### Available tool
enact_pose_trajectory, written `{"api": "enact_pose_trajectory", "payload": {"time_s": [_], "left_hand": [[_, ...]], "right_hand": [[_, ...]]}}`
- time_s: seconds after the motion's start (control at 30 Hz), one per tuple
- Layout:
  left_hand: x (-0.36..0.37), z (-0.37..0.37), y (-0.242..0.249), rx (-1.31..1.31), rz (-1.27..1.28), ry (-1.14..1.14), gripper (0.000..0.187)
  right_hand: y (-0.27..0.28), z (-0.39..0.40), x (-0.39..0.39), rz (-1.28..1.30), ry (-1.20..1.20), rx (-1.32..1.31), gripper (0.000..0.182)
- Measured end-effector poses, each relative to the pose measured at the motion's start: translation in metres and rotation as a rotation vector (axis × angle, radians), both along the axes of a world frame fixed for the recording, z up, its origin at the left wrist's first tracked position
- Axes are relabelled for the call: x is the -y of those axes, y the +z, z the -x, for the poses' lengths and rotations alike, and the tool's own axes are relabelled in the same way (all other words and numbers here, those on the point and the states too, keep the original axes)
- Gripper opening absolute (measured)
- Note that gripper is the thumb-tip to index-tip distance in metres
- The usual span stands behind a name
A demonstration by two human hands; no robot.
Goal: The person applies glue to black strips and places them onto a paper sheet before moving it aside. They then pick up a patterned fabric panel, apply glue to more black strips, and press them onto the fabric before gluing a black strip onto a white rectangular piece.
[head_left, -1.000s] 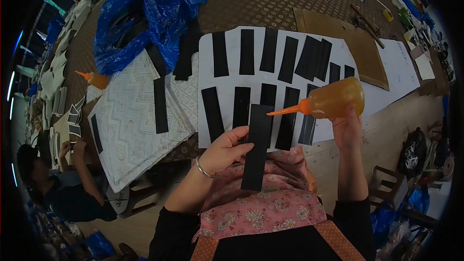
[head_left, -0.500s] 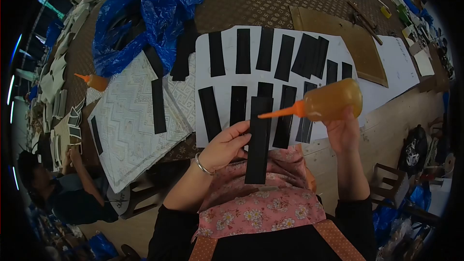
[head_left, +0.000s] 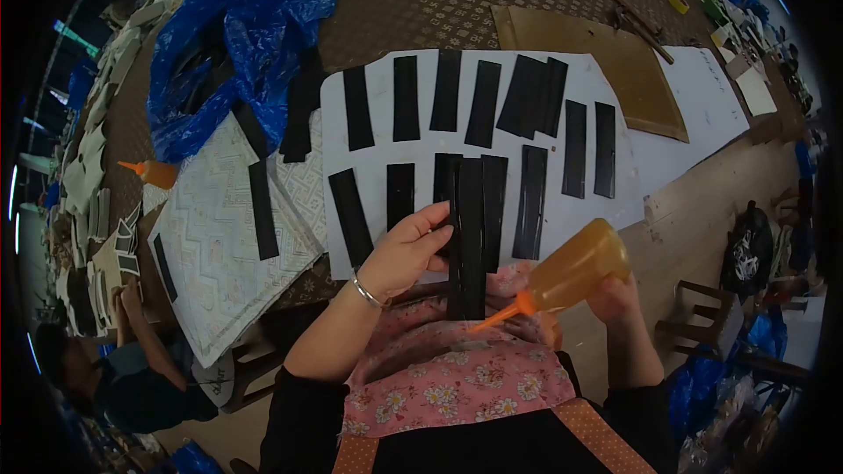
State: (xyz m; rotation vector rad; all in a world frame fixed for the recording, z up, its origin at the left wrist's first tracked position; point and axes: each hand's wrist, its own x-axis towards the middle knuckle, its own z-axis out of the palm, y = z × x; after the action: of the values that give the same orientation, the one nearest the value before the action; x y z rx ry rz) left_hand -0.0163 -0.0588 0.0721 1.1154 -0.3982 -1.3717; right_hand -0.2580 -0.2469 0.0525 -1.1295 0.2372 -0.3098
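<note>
My left hand [head_left: 406,252] pinches the left edge of a long black strip [head_left: 471,241], held upright in front of my apron. My right hand [head_left: 615,300] is wrapped round a squeeze bottle [head_left: 581,265] of amber liquid, tilted with its orange nozzle pointing down and left. The nozzle tip is close to the strip's lower end. Behind the held strip, more black strips [head_left: 531,202] lie in two rows on a white board [head_left: 351,154]. Some of them overlap at the upper right.
A blue plastic bag [head_left: 277,35] sits at the back left, beside patterned white sheets [head_left: 224,237]. A second orange-tipped bottle [head_left: 160,174] stands further left. Brown board [head_left: 606,70] and tools [head_left: 641,26] lie at the back right. Another person [head_left: 132,369] works at the lower left.
The bottle has moved down, its nozzle going from the strip's upper part to near its lower end. My left hand still holds the strip, now turned slightly. The view has shifted a little.
</note>
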Motion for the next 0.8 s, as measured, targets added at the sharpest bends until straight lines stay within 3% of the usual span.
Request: {"api": "enact_pose_trajectory", "payload": {"time_s": [0.07,0.1,0.17,0.23,0.3,0.4,0.57,0.63,0.73,0.8], "left_hand": [[0.033,0.002,-0.01,0.096,-0.015,-0.064,0.033],[0.052,0.006,-0.012,0.198,-0.036,-0.106,0.032],[0.093,0.015,-0.018,0.371,-0.033,-0.186,0.03],[0.135,0.029,-0.035,0.463,-0.022,-0.165,0.028],[0.181,0.038,-0.075,0.478,0.179,-0.141,0.026],[0.219,0.059,-0.076,0.577,0.127,-0.139,0.027],[0.248,0.079,-0.065,0.675,0.016,-0.132,0.028],[0.26,0.068,-0.063,0.694,0.03,-0.113,0.027],[0.287,0.036,-0.065,0.692,0.014,-0.057,0.024],[0.301,0.015,-0.049,0.604,-0.048,-0.042,0.023]], "right_hand": [[0.002,0.02,0.004,-0.46,-0.253,0.119,0.067],[0.004,0.03,0.01,-0.45,-0.277,0.122,0.067],[0.009,0.054,0.029,-0.776,-0.49,0.279,0.063],[-0.005,0.078,0.051,-0.836,-0.535,0.414,0.058],[-0.01,0.089,0.068,-0.895,-0.567,0.548,0.054],[-0.009,0.084,0.109,-0.959,-0.6,0.635,0.049],[-0.011,0.022,0.204,-0.862,-0.825,0.555,0.048],[-0.016,-0.007,0.234,-0.975,-0.97,0.432,0.043],[-0.05,-0.019,0.286,-1.13,-0.748,0.497,0.044],[-0.073,-0.014,0.307,-1.067,-0.704,0.561,0.046]]}}
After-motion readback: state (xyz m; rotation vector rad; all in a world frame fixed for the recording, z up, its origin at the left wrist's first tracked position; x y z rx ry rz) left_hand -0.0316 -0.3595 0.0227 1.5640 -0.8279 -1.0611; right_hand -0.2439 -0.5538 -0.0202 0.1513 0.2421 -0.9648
